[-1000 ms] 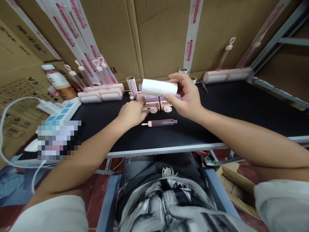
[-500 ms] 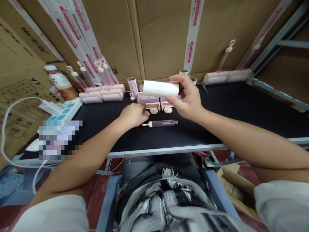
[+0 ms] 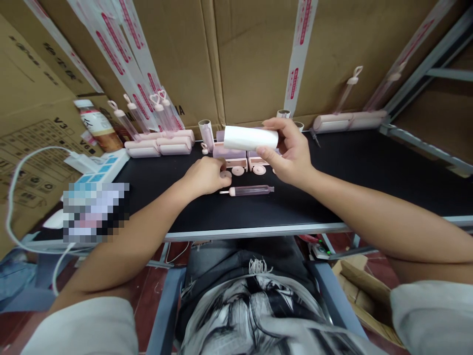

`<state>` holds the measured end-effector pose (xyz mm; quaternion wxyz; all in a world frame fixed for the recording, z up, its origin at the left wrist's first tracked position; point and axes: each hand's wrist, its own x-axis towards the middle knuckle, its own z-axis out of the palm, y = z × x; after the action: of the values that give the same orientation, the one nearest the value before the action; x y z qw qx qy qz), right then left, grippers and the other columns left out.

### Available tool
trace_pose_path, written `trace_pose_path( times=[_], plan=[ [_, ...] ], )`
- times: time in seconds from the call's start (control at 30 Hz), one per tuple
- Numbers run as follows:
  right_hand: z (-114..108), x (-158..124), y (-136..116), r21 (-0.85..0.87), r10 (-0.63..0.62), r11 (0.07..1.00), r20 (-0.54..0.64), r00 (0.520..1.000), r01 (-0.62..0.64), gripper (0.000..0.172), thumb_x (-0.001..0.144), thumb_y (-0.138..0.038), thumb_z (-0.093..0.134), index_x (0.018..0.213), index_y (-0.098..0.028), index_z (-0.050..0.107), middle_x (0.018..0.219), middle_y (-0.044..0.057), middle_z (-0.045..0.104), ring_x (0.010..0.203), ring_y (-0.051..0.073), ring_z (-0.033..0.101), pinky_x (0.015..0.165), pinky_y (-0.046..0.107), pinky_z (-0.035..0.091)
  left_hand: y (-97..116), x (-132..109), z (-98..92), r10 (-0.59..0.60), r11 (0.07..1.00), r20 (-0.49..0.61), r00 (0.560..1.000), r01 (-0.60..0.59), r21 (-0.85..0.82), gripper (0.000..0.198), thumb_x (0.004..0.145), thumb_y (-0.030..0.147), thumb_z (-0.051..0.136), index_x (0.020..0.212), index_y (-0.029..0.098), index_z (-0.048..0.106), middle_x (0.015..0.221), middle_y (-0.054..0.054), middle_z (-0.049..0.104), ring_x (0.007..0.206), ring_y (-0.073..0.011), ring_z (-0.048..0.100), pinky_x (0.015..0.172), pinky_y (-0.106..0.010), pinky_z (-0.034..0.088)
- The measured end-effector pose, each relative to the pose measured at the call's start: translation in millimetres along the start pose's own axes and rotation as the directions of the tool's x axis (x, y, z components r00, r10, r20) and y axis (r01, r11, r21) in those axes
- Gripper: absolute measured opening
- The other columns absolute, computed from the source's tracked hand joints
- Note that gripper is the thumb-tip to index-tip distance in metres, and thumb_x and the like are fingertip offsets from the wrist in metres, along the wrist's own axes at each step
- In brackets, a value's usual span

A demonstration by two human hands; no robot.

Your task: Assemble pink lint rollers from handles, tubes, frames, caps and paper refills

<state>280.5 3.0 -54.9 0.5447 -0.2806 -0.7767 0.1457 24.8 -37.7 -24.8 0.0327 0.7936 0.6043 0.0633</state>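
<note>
My right hand (image 3: pixel 291 150) is closed around one end of a white roll (image 3: pixel 249 138), held level above the table. My left hand (image 3: pixel 207 175) is low over the tabletop, its thumb and fingers pinched at the edge of a pink round cap (image 3: pixel 225 174); the fingers partly hide it. More pink round caps (image 3: pixel 238 170) lie just to the right, in front of pink half-shells (image 3: pixel 236 161). Nearer to me lies a clear pinkish tube (image 3: pixel 251 190) with a pink head and loop, apart from both hands.
Pink cylinders with upright loop-ended tubes (image 3: pixel 173 145) stand at the back left, and similar cylinders (image 3: pixel 332 123) at the back right. A drink bottle (image 3: pixel 98 125), a power strip (image 3: pixel 101 167) and cables are on the left. Cardboard (image 3: pixel 251 59) walls the back.
The whole view has shifted slightly. Both hands keep nearly the same places, the right still holding the white roll and the left still at the round cap.
</note>
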Motion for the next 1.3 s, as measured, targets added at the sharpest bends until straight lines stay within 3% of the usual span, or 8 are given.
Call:
trace_pose_path(
  times=[0.1,0.2,0.27,0.37,0.47,0.73,1.03,1.3],
  plan=[
    [-0.9,0.8,-0.7,0.007,-0.023,1.0,-0.036,0.999,0.024,0.077,0.099,-0.092,0.06,0.145,-0.031,0.059,0.13,0.013,0.07,0.119,0.036,0.073,0.103,0.059,0.065,-4.0,-0.2,-7.1,-0.013,0.982,-0.196,0.981,-0.025,-0.189,0.027,0.087,0.046,0.073,0.097,0.021,0.07,0.094,-0.009,0.082,0.084,-0.0255,0.073,0.076,-0.036,0.051],
    [-1.3,1.2,1.0,0.008,-0.048,0.999,-0.056,0.997,0.048,0.073,0.101,-0.089,0.061,0.143,-0.029,0.06,0.129,0.013,0.07,0.116,0.035,0.073,0.101,0.058,0.066,-13.2,3.6,-15.1,-0.062,0.89,-0.416,0.907,-0.138,-0.434,0.027,0.086,0.045,0.075,0.086,0.022,0.062,0.081,-0.003,0.073,0.072,-0.0182,0.065,0.07,-0.032,0.051],
    [-0.6,1.2,4.4,0.021,-0.064,0.998,-0.066,0.996,0.065,0.069,0.102,-0.085,0.064,0.142,-0.029,0.06,0.129,0.012,0.07,0.113,0.033,0.073,0.098,0.056,0.067,-20.3,8.4,-18.6,-0.124,0.736,-0.444,0.887,-0.218,-0.641,0.027,0.084,0.043,0.075,0.085,0.023,0.057,0.071,0.001,0.065,0.058,-0.0142,0.057,0.055,-0.028,0.045],
    [2.1,1.1,12.1,0.055,-0.111,0.992,-0.077,0.991,0.115,0.064,0.101,-0.079,0.07,0.14,-0.029,0.062,0.126,0.009,0.072,0.105,0.029,0.074,0.09,0.051,0.068,-26.7,15.2,-19.4,-0.158,0.453,-0.411,0.898,-0.304,-0.838,0.032,0.078,0.042,0.079,0.088,0.025,0.054,0.066,0.005,0.062,0.046,-0.011,0.05,0.038,-0.023,0.033],
    [4.2,1.0,17.5,0.076,-0.17,0.982,-0.079,0.982,0.176,0.058,0.101,-0.073,0.075,0.138,-0.029,0.064,0.123,0.007,0.073,0.098,0.026,0.073,0.083,0.046,0.068,-26.6,18.5,-16.6,-0.107,0.344,-0.442,0.891,-0.384,-0.857,0.039,0.073,0.042,0.088,0.087,0.024,0.056,0.066,0.005,0.064,0.044,-0.0098,0.052,0.034,-0.02,0.034],
    [1.9,1.9,11.3,0.032,-0.212,0.976,-0.074,0.974,0.215,0.048,0.103,-0.066,0.075,0.131,-0.028,0.068,0.117,0.006,0.075,0.094,0.025,0.072,0.076,0.041,0.064,-27.0,20.0,-7.1,0.035,0.372,-0.512,0.858,-0.487,-0.79,0.046,0.082,0.053,0.096,0.093,0.024,0.061,0.065,0.006,0.063,0.045,-0.0105,0.056,0.035,-0.02,0.041],
    [1.9,1.1,13.3,0.026,-0.21,0.977,-0.055,0.976,0.211,0.049,0.103,-0.067,0.075,0.132,-0.028,0.069,0.117,0.006,0.075,0.095,0.025,0.071,0.082,0.043,0.061,-27.8,21.7,-4.6,0.04,0.332,-0.522,0.852,-0.504,-0.797,0.066,0.073,0.071,0.103,0.097,0.021,0.066,0.069,0.005,0.066,0.045,-0.0103,0.058,0.033,-0.02,0.044],
    [0.2,1.8,13.1,0.062,-0.157,0.986,-0.005,0.988,0.157,0.054,0.102,-0.07,0.076,0.133,-0.027,0.066,0.116,0.007,0.074,0.097,0.026,0.072,0.081,0.043,0.061,-31.0,20.5,-4.3,0.071,0.385,-0.535,0.842,-0.518,-0.764,0.064,0.081,0.072,0.098,0.102,0.02,0.068,0.073,0.004,0.068,0.045,-0.01,0.06,0.036,-0.021,0.047]
  ],
)
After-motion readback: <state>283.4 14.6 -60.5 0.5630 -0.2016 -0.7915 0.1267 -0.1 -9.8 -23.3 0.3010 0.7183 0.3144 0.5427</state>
